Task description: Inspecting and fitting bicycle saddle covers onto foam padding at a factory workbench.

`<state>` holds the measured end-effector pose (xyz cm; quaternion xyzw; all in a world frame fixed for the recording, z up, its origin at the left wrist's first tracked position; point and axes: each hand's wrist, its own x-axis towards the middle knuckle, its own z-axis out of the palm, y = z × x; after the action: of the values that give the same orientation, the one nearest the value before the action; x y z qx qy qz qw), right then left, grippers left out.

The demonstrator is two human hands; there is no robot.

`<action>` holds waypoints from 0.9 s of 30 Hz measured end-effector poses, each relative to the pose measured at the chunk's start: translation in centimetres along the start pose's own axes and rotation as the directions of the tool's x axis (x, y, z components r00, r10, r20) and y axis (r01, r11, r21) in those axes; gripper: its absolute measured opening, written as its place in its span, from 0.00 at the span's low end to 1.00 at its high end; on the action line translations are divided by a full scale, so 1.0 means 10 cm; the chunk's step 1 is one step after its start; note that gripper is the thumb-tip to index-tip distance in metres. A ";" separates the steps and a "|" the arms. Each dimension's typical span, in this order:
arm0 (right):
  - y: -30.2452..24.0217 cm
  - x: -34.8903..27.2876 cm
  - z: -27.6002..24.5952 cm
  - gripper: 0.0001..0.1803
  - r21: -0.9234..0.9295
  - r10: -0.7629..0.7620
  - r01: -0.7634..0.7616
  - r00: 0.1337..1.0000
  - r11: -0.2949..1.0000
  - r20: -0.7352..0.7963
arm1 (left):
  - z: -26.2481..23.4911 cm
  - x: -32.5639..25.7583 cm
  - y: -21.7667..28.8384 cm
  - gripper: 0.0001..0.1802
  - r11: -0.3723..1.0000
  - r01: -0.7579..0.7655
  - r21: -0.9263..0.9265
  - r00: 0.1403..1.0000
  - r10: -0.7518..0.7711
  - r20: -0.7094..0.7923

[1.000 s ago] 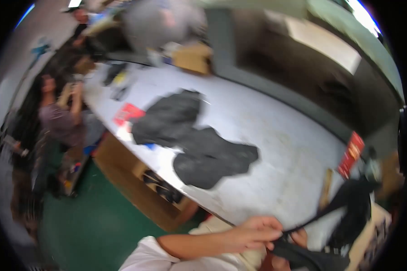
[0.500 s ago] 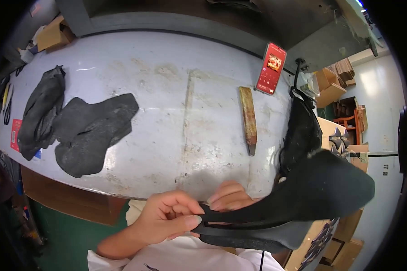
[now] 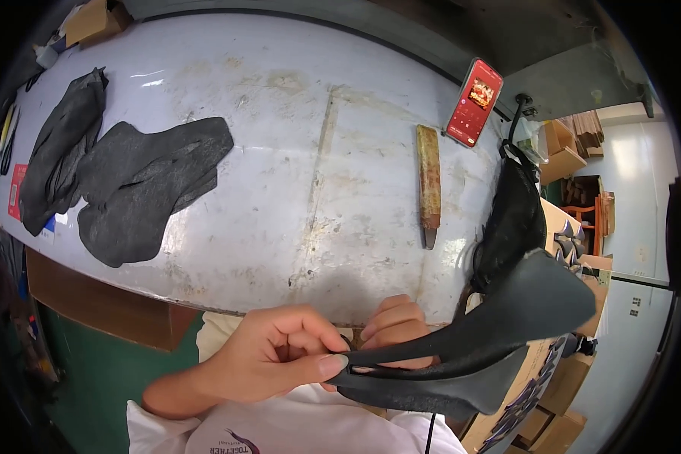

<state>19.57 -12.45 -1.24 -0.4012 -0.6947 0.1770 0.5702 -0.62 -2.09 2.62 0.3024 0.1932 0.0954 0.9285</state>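
Black piece: shifted slightly left in view since half a second ago; now held up beside the near edge of the counter.
Left hand: pinching the narrow, slit end.
Right hand: curled behind the same end, partly hidden; impossible to say whether gripping.
Slip risk: possibly twisting or dropping should the pinch loosen, given a broad end apparently without support.
Brown carton: below the counter, at left; contents not visible.
Small cardboard box: at the counter's far-left end; contents unclear.
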 end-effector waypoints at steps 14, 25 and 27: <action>-0.16 -0.05 0.09 0.18 -0.233 0.041 -0.074 0.989 0.970 -0.145 | -0.01 -0.03 0.00 0.04 0.964 -0.049 0.260 0.999 0.052 -0.003; -0.10 -0.14 0.09 0.09 0.498 0.438 -0.407 0.897 0.766 0.059 | -0.09 -0.04 0.01 0.25 0.802 -0.206 0.560 0.970 0.094 0.222; -0.19 -0.04 0.24 0.09 0.548 0.559 -0.472 0.829 0.691 0.010 | -0.11 -0.12 0.03 0.25 0.726 -0.204 0.656 0.976 0.097 0.196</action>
<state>16.68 -13.40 -0.86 -0.4204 -0.4300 0.4818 0.6374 -2.15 -1.62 2.32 0.6378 0.1198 0.0716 0.7574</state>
